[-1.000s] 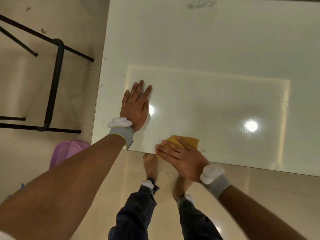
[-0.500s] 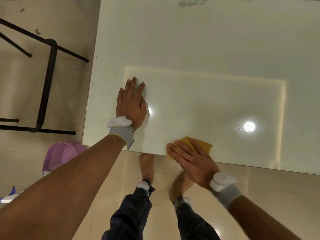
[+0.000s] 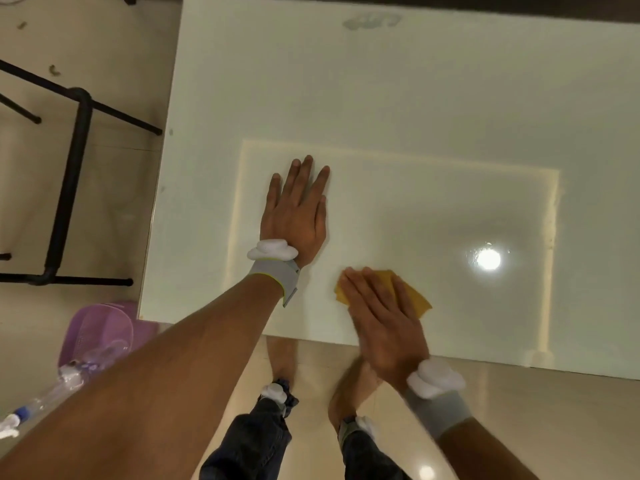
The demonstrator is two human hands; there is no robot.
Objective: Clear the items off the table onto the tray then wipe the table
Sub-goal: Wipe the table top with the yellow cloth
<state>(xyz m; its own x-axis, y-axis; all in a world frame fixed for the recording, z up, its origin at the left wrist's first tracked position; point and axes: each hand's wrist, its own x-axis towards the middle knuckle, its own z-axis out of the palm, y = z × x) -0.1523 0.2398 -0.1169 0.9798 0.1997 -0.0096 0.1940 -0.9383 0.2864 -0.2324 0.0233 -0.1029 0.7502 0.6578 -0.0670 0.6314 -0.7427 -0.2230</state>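
A glossy white table (image 3: 398, 98) fills the upper right of the head view. My left hand (image 3: 298, 211) lies flat on it, palm down, fingers apart and holding nothing. My right hand (image 3: 384, 320) presses flat on a folded yellow cloth (image 3: 414, 294) near the table's front edge. Only the cloth's far and right parts show past my fingers. A faint smudge (image 3: 372, 20) marks the table's far edge.
A purple plastic tub (image 3: 100, 332) sits on the floor left of the table's near corner, with a clear bottle (image 3: 52, 393) lying beside it. A black metal frame (image 3: 69, 178) stands at the left. My feet and legs (image 3: 277, 427) are below the table edge.
My right hand has slid the yellow cloth to the right and a little farther in along the front edge. My left hand has stayed flat on the table.
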